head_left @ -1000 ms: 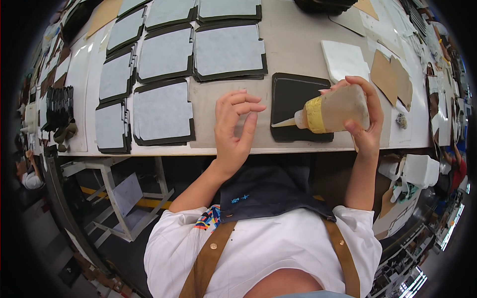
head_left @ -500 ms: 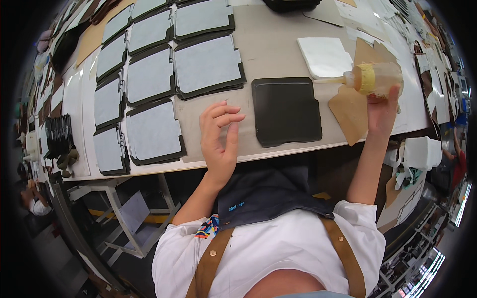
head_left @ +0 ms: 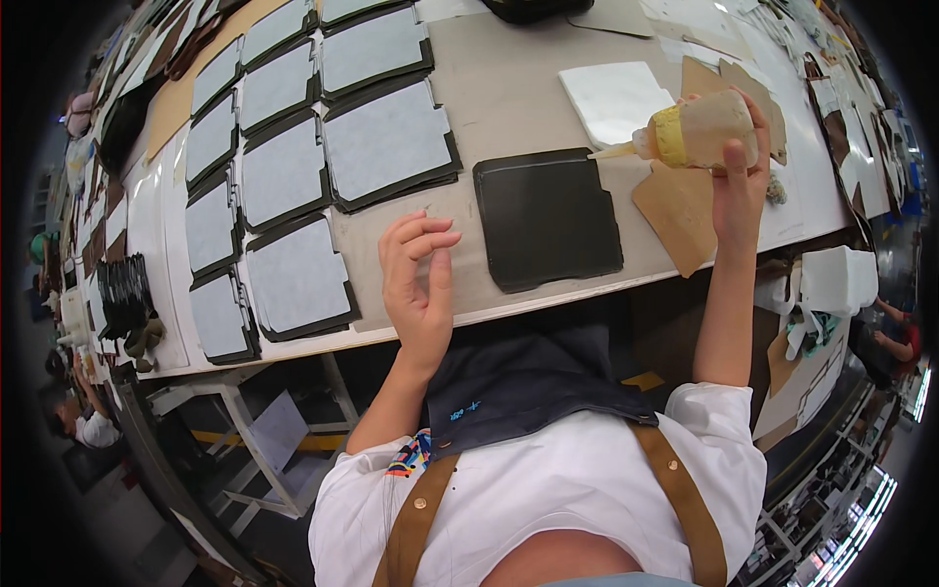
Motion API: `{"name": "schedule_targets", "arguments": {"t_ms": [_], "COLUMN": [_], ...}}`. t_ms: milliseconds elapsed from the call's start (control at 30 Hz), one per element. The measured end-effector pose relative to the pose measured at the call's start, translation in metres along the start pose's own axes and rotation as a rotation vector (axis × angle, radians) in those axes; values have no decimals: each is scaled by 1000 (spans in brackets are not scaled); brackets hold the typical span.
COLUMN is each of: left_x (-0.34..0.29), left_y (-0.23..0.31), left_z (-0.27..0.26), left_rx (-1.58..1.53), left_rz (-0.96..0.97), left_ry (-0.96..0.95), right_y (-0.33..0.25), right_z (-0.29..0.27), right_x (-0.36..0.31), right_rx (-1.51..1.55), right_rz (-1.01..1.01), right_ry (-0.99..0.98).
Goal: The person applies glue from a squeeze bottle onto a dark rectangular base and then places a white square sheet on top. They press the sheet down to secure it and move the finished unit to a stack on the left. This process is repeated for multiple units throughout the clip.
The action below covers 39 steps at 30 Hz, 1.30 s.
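My right hand is wrapped round a squeeze bottle with a yellow collar and a thin nozzle. The bottle lies nearly level, its nozzle pointing left by the upper right corner of a dark flat panel. The panel lies on the table in front of me and has a small notch in its right edge. To its left, my left hand hovers with loosely curled fingers apart and nothing in them. Brown card pieces lie beneath and beside the bottle.
Several stacks of dark panels with pale grey faces stand in rows at the left. A white folded pad lies behind the bottle. The table's front edge runs before my apron. A white container stands at right. Co-workers sit far off on both sides.
My right hand has brought the bottle left, so its nozzle is now near the panel's corner. My left hand stays beside the panel, still empty. The view has shifted slightly.
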<state>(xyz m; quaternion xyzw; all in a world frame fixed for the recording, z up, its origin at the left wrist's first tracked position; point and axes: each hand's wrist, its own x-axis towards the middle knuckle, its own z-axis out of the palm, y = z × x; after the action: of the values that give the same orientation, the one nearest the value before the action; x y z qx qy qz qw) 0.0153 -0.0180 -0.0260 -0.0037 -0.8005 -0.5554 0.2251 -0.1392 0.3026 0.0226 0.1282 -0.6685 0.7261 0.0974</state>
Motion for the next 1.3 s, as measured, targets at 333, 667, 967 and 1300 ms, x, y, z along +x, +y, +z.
{"name": "schedule_targets", "arguments": {"t_ms": [333,667,967,1300], "left_x": [1,1,1,1], "left_y": [1,0,0,0], "left_z": [2,4,4,5], "left_rx": [-17,-36,-30,-35], "left_rz": [-20,-27,-25,-26], "left_ry": [32,35,35,38], "right_y": [-4,-8,-19,-13], "right_z": [-8,-15,-14,-30], "right_x": [-4,-17,-26,-36], "right_rx": [-63,-144,-228,-202], "right_rz": [-3,-52,-78,-86], "right_ry": [-62,-96,-50,-45]}}
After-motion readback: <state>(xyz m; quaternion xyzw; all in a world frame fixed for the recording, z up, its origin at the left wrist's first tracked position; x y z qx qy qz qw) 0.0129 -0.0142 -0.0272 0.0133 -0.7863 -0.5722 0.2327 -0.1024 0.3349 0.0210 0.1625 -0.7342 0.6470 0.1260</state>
